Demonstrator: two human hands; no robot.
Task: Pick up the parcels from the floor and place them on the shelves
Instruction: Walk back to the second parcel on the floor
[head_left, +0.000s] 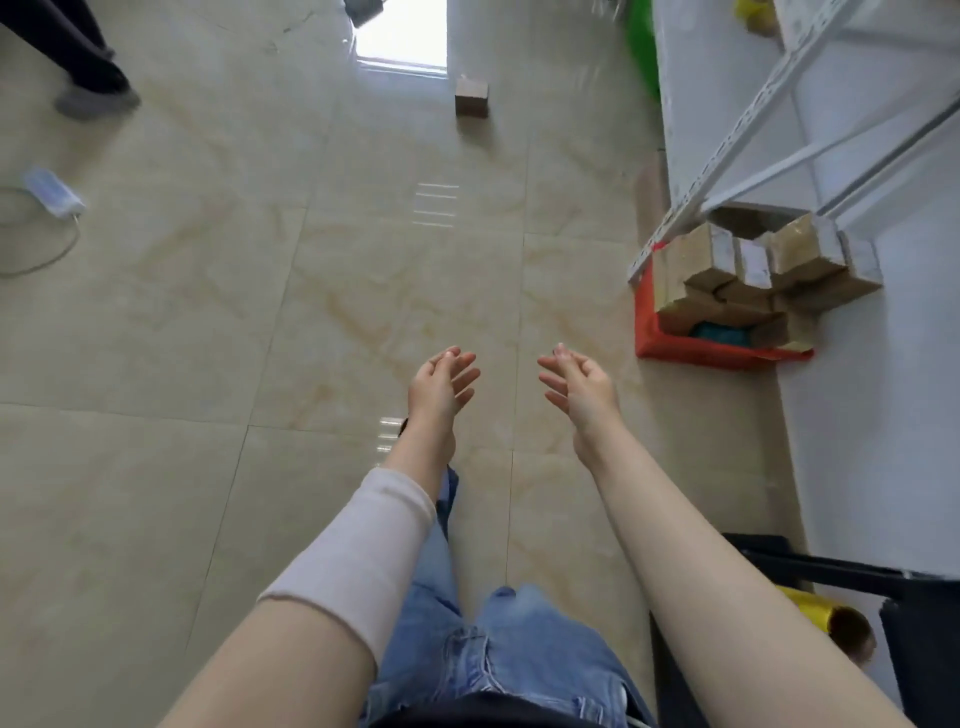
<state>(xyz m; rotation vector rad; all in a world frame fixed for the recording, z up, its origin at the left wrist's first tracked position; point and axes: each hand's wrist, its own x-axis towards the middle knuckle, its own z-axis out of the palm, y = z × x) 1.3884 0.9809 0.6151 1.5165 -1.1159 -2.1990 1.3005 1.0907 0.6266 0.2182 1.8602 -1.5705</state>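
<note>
My left hand (440, 382) and my right hand (576, 382) are stretched out in front of me over the tiled floor, palms facing each other, fingers apart, holding nothing. A small brown parcel (471, 96) lies on the floor far ahead, near the bright doorway. To the right, a red crate (675, 347) holds several brown cardboard parcels (753, 270), piled under the white metal shelf frame (727, 156). Both hands are well short of the floor parcel and left of the crate.
Another person's legs and grey shoe (96, 98) are at the top left. A white power strip with cable (52, 191) lies on the floor at left. A black frame (831, 571) and a yellow package (826, 618) are at the lower right. A green object (641, 47) stands by the wall.
</note>
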